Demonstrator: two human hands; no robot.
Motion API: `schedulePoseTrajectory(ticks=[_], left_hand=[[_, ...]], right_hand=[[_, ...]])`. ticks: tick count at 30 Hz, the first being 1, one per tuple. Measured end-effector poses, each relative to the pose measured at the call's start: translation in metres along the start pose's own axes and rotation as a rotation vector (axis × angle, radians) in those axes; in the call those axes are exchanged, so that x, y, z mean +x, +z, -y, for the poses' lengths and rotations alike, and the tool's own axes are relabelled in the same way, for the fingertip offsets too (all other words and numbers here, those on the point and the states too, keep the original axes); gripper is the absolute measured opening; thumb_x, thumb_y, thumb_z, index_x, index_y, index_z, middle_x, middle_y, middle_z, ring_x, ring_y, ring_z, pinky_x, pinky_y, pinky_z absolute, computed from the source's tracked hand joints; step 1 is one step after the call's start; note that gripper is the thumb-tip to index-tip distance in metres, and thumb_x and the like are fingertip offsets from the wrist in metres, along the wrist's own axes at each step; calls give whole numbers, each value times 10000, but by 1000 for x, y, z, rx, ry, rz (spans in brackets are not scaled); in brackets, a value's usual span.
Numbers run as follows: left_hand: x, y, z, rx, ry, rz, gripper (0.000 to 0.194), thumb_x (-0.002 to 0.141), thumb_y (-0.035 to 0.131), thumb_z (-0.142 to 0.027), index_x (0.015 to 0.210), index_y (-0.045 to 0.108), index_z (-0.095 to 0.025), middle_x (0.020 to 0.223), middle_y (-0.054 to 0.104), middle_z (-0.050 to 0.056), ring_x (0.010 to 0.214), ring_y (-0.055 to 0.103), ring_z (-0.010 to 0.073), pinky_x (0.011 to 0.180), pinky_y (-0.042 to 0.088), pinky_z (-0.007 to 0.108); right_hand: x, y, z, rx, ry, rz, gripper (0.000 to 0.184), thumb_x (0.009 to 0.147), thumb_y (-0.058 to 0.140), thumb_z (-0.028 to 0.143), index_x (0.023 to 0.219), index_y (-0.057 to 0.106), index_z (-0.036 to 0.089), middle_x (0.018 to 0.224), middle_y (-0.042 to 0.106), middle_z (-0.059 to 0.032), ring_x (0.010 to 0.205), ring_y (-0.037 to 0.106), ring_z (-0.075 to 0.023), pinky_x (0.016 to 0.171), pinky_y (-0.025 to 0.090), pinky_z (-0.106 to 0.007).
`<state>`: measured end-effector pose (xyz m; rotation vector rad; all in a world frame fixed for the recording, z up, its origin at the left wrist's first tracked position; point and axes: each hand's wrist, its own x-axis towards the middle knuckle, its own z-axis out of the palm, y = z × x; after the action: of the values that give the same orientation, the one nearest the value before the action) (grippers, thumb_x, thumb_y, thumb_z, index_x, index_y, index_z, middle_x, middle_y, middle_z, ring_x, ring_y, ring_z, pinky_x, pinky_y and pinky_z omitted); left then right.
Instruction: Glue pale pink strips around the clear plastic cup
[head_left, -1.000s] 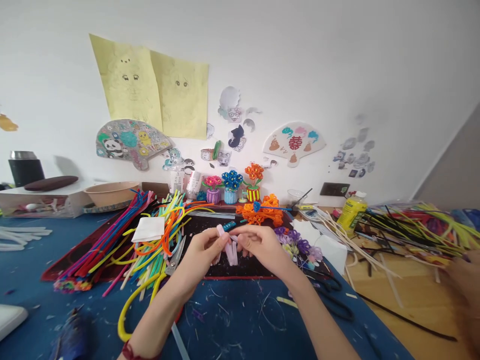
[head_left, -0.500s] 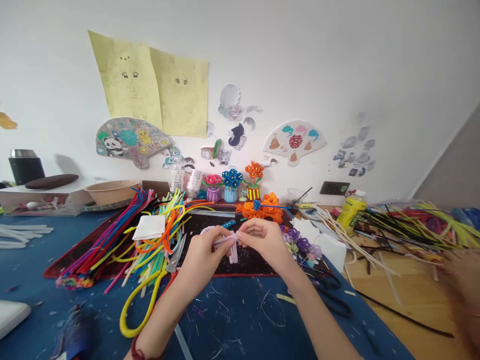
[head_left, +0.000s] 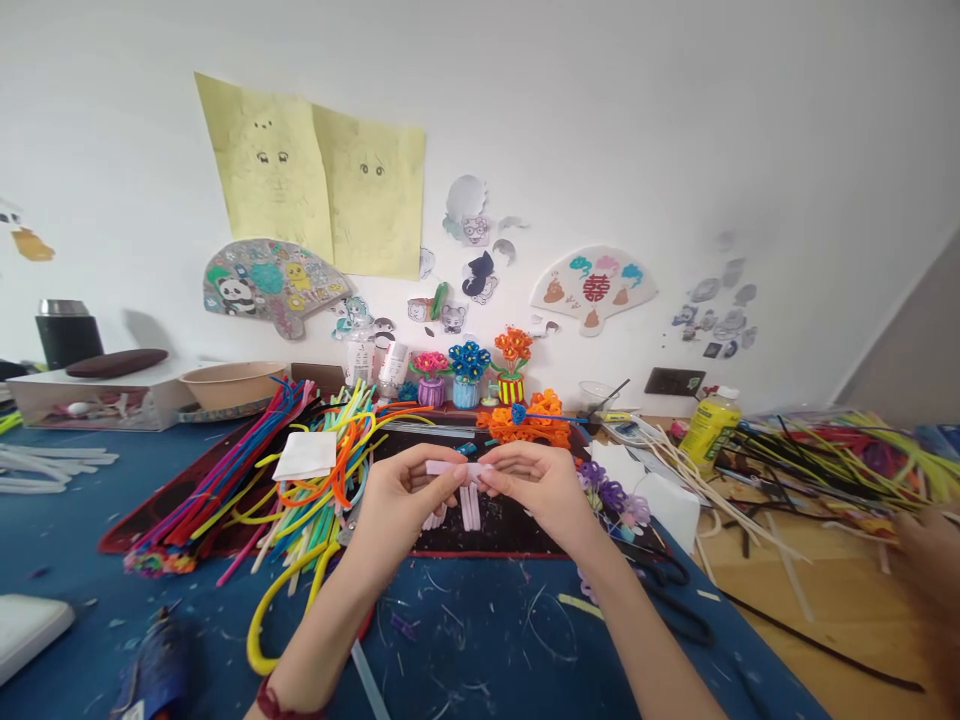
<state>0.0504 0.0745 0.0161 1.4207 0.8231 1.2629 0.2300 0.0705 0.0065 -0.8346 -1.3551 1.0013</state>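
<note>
Over the dark mat (head_left: 510,535), we hold a pale pink strip (head_left: 444,467) clamped between thumb and fingertips of both the left hand (head_left: 401,498) and the right hand (head_left: 544,490), which nearly meet along it. Pale lilac strips (head_left: 470,508) show just below, against the mat. If either pinch slackened, we think it could slip among them and be hard to pick out, the colours being so alike. Beyond, purple flowers (head_left: 611,490) lie just beside our right hand; a yellow loop (head_left: 256,620) curves over the blue table cover (head_left: 525,690).
</note>
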Motion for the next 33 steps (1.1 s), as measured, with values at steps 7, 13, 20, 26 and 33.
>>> schedulePoseTrajectory(ticks=[7,13,20,26,33], left_hand=[[-2,-2,-3,-125,31,-49,275,712,790,-344,887,710,-148,723,713,26,594,573,85,552,434,171],[2,-2,-2,-155,45,-108,315,721,782,-387,881,704,-126,719,722,41,579,551,76,541,417,166],[1,0,-1,-85,67,-127,319,736,764,-409,866,685,-128,726,713,34,594,557,83,543,419,173],[1,-1,0,-92,74,-137,284,736,765,-390,827,679,-135,705,717,30,584,561,85,533,419,171],[3,-4,2,-121,82,-174,275,697,798,-374,817,704,-145,698,724,27,564,559,85,508,416,172]], right_hand=[[0,2,0,-18,-26,-44,255,641,842,377,754,743,171,643,738,-29,580,717,-194,610,625,-318],[-1,5,0,-75,-47,-39,252,658,830,374,760,731,165,649,725,-31,589,709,-194,606,620,-319],[-4,5,-3,-260,-169,-100,164,738,763,326,795,727,177,709,735,-43,625,708,-188,635,609,-307],[-5,6,-2,-359,-262,-106,129,785,717,314,830,738,195,776,750,-47,658,710,-190,652,611,-305],[-3,2,-2,-497,-354,-121,140,813,681,308,852,745,190,766,748,-64,615,657,-176,544,540,-283]])
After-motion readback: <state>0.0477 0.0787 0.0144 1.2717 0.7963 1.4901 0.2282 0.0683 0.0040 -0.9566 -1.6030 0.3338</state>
